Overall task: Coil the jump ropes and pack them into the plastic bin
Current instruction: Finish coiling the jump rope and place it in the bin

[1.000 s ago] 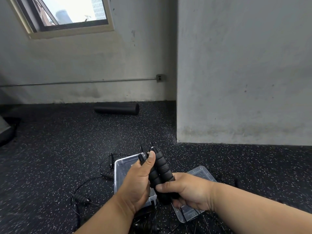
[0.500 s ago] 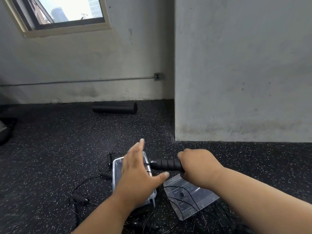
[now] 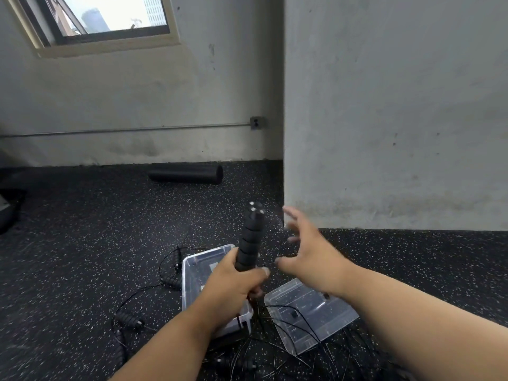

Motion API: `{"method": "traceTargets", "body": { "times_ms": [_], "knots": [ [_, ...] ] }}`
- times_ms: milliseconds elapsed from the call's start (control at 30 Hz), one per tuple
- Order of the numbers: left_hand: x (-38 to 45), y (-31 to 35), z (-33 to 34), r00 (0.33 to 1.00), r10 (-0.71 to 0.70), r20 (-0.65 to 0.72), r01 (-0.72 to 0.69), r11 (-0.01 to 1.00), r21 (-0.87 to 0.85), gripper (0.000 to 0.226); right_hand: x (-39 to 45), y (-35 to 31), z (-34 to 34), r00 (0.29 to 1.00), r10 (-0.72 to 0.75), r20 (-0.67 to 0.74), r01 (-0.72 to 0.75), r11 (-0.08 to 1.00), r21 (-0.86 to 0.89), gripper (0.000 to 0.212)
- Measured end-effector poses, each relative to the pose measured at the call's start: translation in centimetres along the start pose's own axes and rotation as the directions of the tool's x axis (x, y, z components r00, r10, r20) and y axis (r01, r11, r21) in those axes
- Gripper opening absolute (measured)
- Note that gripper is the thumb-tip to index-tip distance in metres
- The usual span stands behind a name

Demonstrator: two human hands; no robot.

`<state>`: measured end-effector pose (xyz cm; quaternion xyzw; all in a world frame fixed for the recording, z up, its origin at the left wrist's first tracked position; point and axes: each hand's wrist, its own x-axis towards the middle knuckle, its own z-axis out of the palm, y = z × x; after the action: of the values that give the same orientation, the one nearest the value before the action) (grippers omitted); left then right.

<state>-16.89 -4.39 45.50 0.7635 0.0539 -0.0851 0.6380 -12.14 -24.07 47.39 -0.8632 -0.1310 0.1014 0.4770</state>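
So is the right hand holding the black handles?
No, the right hand is open with fingers spread, and the left hand grips the handles.

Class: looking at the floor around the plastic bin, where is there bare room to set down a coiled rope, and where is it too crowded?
Bare floor lies between the bin and the foam roller, and right of the lid below the pillar. Crowded: loose ropes left of the bin and cords tangled over the lid's near side.

Matt ribbed foam handles [image 3: 250,237], clear glossy plastic bin [image 3: 192,273], speckled rubber floor [image 3: 82,243].
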Motion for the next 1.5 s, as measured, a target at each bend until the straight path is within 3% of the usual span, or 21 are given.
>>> {"method": "traceTargets", "body": {
  "times_ms": [33, 100, 167, 267, 367, 467, 533, 667, 767, 867, 967, 1067, 1167, 1300, 1400, 1500],
  "knots": [
    [0.0, 0.1, 0.0, 1.0, 0.016, 0.008, -0.014, 0.992, -0.125, 0.032, -0.1, 0.3, 0.6, 0.976, 0.054, 0.21, -0.092, 0.98, 0.175, 0.092],
    [0.1, 0.4, -0.1, 0.999, 0.037, 0.003, -0.035, 0.956, -0.292, 0.042, -0.5, 1.3, 2.9, 0.851, 0.019, 0.524, -0.213, 0.926, 0.312, 0.066],
    [0.2, 0.9, -0.3, 0.999, 0.023, -0.023, -0.03, 0.913, -0.407, 0.045, -1.0, 2.0, 4.8, 0.805, 0.013, 0.594, -0.239, 0.922, 0.305, 0.043],
    [0.2, 1.8, -1.2, 0.996, -0.003, -0.094, -0.045, 0.861, -0.507, 0.04, -0.9, 2.2, 4.3, 0.816, 0.023, 0.577, -0.234, 0.927, 0.294, 0.021],
    [0.7, 1.8, -3.2, 0.976, -0.057, -0.208, -0.044, 0.891, -0.452, 0.03, -0.3, 1.2, 1.2, 0.88, 0.051, 0.473, -0.131, 0.982, 0.137, 0.028],
    [0.9, 1.0, -4.6, 0.959, -0.048, -0.279, 0.005, 0.988, -0.154, 0.027, 0.1, -0.2, -1.7, 0.935, 0.017, 0.354, -0.007, 1.0, -0.028, 0.034],
    [0.8, 0.3, -4.8, 0.956, -0.02, -0.291, 0.05, 0.994, 0.096, 0.025, 0.2, -0.6, -2.9, 0.953, -0.036, 0.3, 0.101, 0.974, -0.203, 0.033],
    [0.2, -0.9, -4.0, 0.977, -0.038, -0.211, 0.154, 0.812, 0.563, 0.032, -0.9, -1.9, -4.5, 0.957, -0.113, 0.267, 0.201, 0.922, -0.33, 0.027],
    [-0.4, -0.8, -2.9, 0.99, -0.092, -0.107, 0.14, 0.744, 0.653, 0.035, -1.4, -3.2, -5.5, 0.96, -0.227, 0.165, 0.271, 0.903, -0.334, 0.021],
    [-1.1, -0.5, -0.8, 0.99, -0.103, 0.096, -0.005, 0.653, 0.758, 0.033, -1.3, -3.2, -5.1, 0.951, -0.274, 0.141, 0.301, 0.925, -0.231, 0.018],
    [-2.4, 0.0, 1.1, 0.953, -0.091, 0.288, -0.177, 0.606, 0.776, 0.034, -0.8, -2.3, -4.0, 0.948, -0.247, 0.202, 0.28, 0.947, -0.155, 0.021],
    [-3.1, 1.0, 1.6, 0.94, 0.033, 0.339, -0.273, 0.669, 0.692, 0.04, 0.0, -0.9, -3.7, 0.966, -0.181, 0.186, 0.2, 0.976, -0.087, 0.021],
    [-3.0, 1.5, 0.6, 0.953, 0.183, 0.239, -0.292, 0.76, 0.581, 0.042, 0.6, 0.6, -3.8, 0.98, -0.119, 0.162, 0.114, 0.993, 0.045, 0.021],
    [-3.0, 1.0, -0.3, 0.974, 0.216, 0.074, -0.226, 0.877, 0.424, 0.037, 0.6, 2.0, -2.2, 0.971, -0.023, 0.24, 0.017, 1.0, 0.025, 0.023],
    [-2.2, 0.3, -0.5, 0.981, 0.148, -0.123, -0.088, 0.914, 0.395, 0.036, -0.2, 1.7, 0.3, 0.954, -0.008, 0.299, 0.041, 0.993, -0.106, 0.032],
    [-1.6, 0.0, -0.7, 0.979, 0.091, -0.18, 0.008, 0.875, 0.484, 0.045, -1.2, 0.8, 2.2, 0.958, -0.01, 0.287, 0.039, 0.995, -0.096, 0.045]
  ]
}}
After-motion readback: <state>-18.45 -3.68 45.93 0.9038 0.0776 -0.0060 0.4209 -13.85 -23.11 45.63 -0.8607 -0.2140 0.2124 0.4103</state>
